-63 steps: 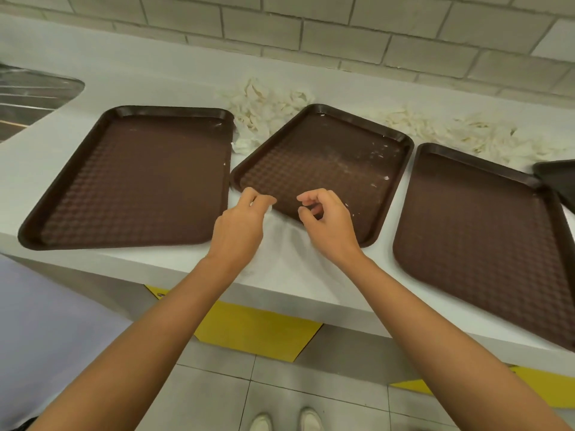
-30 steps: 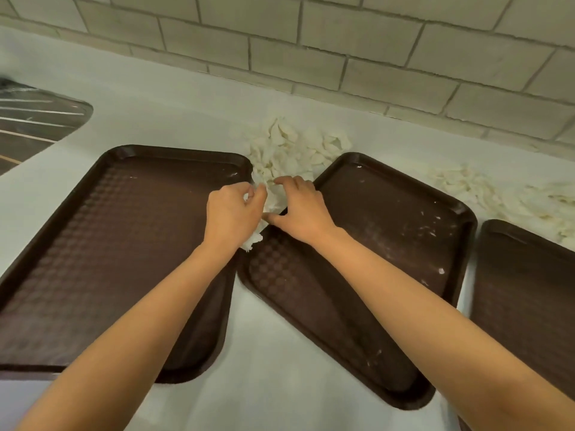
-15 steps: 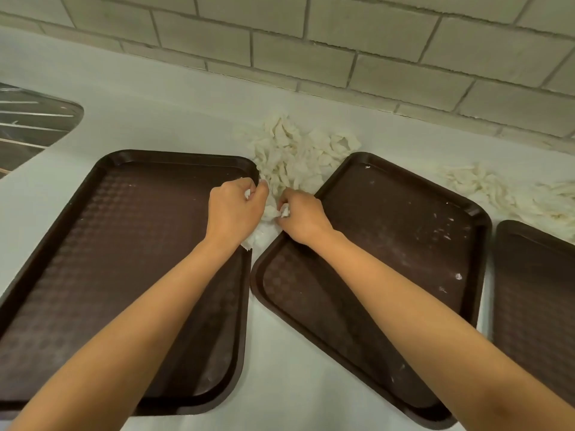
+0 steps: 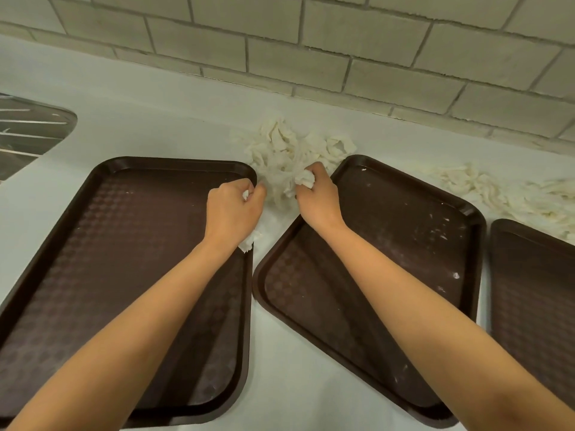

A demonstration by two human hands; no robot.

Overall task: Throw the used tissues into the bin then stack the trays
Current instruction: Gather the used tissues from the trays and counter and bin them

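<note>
Tissues (image 4: 286, 157) lie heaped on the counter (image 4: 155, 126) between two trays (image 4: 130, 244); each hand, left (image 4: 231, 209) and right (image 4: 314, 197), clutches a wad (no bin in sight). Nothing binned or stacked yet.

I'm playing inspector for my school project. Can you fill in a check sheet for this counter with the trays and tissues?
Surface: white counter, carrying the trays and tissues.
Job's things: left tray, middle tray and right tray lie side by side, not stacked. A tissue pile sits behind the gap between the left and middle trays. A second tissue pile lies further right.
Clutter: white scraps on the middle tray.
Grips: left grip holds a crumpled tissue. Right grip holds a tissue wad at the pile's edge.
Cables: nothing seen.
Surroundings: block wall behind, metal sink at far left, no bin in view.
</note>
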